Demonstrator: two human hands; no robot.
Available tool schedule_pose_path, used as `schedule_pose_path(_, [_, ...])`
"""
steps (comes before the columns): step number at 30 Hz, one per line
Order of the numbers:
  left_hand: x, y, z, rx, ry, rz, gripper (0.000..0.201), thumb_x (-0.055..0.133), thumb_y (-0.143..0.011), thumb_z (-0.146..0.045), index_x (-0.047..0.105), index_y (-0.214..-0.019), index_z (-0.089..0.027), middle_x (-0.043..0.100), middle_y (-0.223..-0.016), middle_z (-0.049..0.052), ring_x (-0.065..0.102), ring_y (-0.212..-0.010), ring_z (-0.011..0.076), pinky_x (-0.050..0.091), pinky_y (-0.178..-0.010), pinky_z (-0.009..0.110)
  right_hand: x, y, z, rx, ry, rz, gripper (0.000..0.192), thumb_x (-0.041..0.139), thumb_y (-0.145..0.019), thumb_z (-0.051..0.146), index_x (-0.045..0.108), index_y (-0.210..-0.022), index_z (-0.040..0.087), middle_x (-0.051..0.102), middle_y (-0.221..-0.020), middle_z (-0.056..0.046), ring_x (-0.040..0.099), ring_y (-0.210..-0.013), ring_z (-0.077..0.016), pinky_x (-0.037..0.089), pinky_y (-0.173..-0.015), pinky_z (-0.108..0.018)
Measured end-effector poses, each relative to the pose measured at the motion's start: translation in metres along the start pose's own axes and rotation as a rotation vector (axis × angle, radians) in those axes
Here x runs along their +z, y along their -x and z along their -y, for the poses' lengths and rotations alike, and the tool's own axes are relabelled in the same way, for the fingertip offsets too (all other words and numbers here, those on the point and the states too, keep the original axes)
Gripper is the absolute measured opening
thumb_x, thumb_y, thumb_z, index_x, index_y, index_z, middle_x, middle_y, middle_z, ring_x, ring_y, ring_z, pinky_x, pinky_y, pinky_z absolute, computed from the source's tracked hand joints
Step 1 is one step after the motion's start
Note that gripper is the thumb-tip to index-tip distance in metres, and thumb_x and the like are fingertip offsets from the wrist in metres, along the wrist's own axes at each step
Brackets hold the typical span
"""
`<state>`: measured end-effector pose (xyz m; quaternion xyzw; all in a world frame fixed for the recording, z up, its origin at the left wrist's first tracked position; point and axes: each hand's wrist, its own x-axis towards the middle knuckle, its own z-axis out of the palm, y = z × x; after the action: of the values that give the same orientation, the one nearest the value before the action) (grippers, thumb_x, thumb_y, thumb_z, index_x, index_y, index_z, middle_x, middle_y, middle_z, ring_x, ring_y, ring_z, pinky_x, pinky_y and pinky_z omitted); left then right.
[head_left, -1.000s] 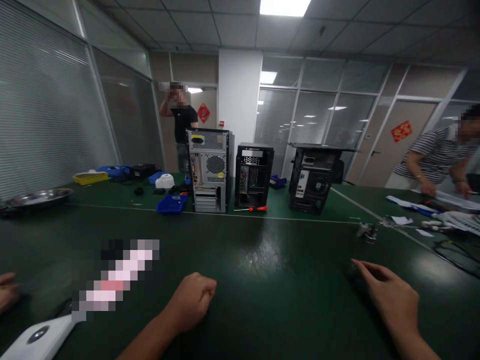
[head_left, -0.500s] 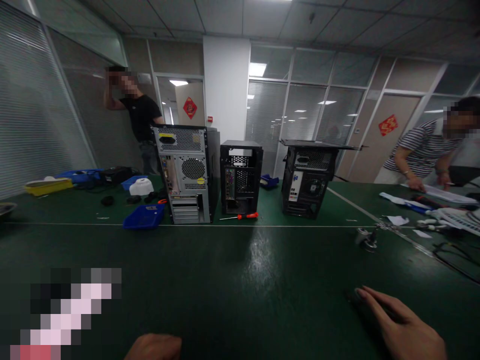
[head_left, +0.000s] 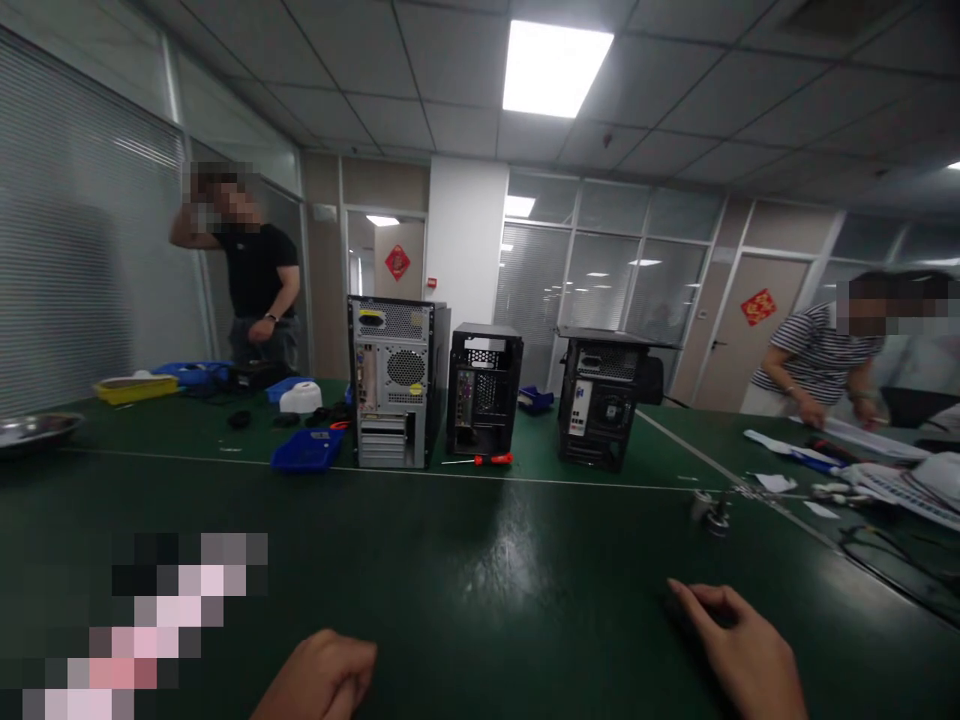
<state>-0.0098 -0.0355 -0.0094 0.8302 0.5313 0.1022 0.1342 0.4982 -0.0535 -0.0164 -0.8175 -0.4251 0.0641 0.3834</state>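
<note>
My left hand (head_left: 319, 678) rests at the bottom edge, left of centre, with its fingers curled in and nothing visible in them. To the right, my right hand (head_left: 739, 645) lies on the green tabletop (head_left: 450, 590), thumb and forefinger stretched forward with a gap between them, holding nothing. Across the table, beyond both hands, stand three computer cases with their backs to me: a tall grey-and-black case (head_left: 391, 385), a smaller black case (head_left: 484, 390) and a black case with a raised panel on top (head_left: 596, 400). Before the middle one lies a red-handled screwdriver (head_left: 491, 460).
A blue tray (head_left: 307, 450) sits left of the cases; a yellow tray (head_left: 135, 388) and a metal bowl (head_left: 37, 432) are farther left. Small metal parts (head_left: 712, 515) stand at right, near papers and cables (head_left: 892, 570). Two people stand beyond the table; a pixelated patch covers the lower left.
The view has tilted up and shifted, showing more ceiling. More of my left hand shows. The person at left has lowered one arm to the waist.
</note>
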Motion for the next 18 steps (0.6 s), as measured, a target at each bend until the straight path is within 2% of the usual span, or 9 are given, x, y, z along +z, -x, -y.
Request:
schedule_pose_path(7, [-0.008, 0.008, -0.014, -0.018, 0.002, -0.081, 0.024, 0.036, -0.081, -0.01, 0.054, -0.067, -0.018, 0.064, -0.074, 0.002, 0.057, -0.081, 0.0175, 0.038, -0.076, 0.028, -0.005, 0.012, 0.0, -0.115, -0.017, -0.021, 0.054, 0.046, -0.081, 0.065, 0.075, -0.105, 0.025, 0.075, -0.098, -0.007, 0.068, -0.092, -0.0285, 0.05, -0.077, -0.036])
schedule_pose_path(14, [-0.008, 0.016, -0.037, 0.088, -0.09, -0.103, 0.026, 0.037, -0.079, -0.008, 0.058, -0.069, -0.019, 0.066, -0.076, 0.002, 0.058, -0.082, 0.0179, 0.038, -0.078, 0.031, -0.009, 0.025, 0.006, -0.213, -0.021, 0.014, 0.057, 0.038, -0.088, 0.055, 0.07, -0.122, 0.021, 0.073, -0.108, -0.01, 0.067, -0.101, -0.029, 0.048, -0.088, -0.038])
schedule_pose_path(18, [-0.006, 0.022, -0.057, 0.15, -0.181, -0.079, 0.024, 0.04, -0.077, -0.008, 0.06, -0.07, -0.02, 0.067, -0.078, 0.002, 0.06, -0.083, 0.0193, 0.039, -0.078, 0.033, -0.011, 0.028, 0.007, -0.269, -0.068, 0.066, 0.054, 0.04, -0.087, 0.052, 0.07, -0.12, 0.022, 0.073, -0.11, -0.008, 0.067, -0.1, -0.0268, 0.048, -0.087, -0.036])
